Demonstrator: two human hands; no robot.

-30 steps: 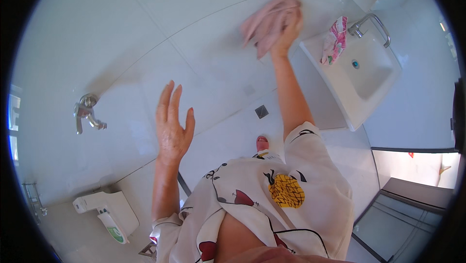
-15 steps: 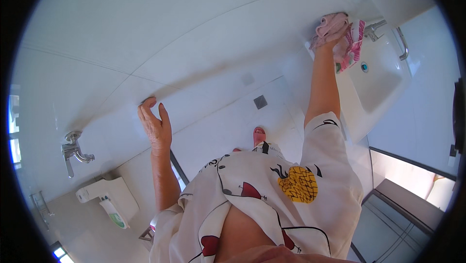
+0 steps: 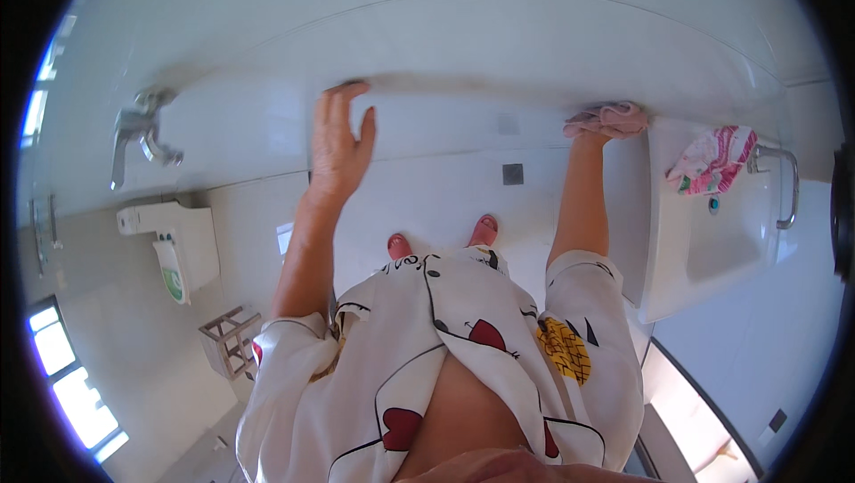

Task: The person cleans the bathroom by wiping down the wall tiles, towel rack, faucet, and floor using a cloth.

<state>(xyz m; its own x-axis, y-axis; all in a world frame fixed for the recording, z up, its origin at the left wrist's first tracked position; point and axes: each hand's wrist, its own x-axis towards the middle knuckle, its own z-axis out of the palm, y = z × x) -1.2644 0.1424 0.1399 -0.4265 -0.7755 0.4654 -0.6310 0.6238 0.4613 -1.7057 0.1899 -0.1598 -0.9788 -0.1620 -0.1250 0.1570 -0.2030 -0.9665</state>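
My right hand (image 3: 590, 137) presses a folded pink cloth (image 3: 614, 118) against the pale glossy wall (image 3: 499, 37), just left of the washbasin. The cloth covers most of the fingers. Out to the left, my left hand (image 3: 340, 144) is open, its fingers stretched out and the thumb apart, with the fingertips at the same wall. It holds nothing. A pink and white plastic packet (image 3: 717, 160) lies on the back part of the white washbasin (image 3: 663, 278), beside the tap, apart from both hands.
A chrome tap (image 3: 779, 171) rises at the basin's right. Another chrome wall tap (image 3: 147, 131) sticks out at the left, above a white toilet (image 3: 200, 238). A grey stool (image 3: 230, 340) stands near the toilet. A dark square drain (image 3: 513, 174) lies in the floor ahead of my pink slippers.
My right hand has carried the cloth from above the basin to the wall at its left, leaving the packet behind. The view has turned; my left hand stays open by the wall.
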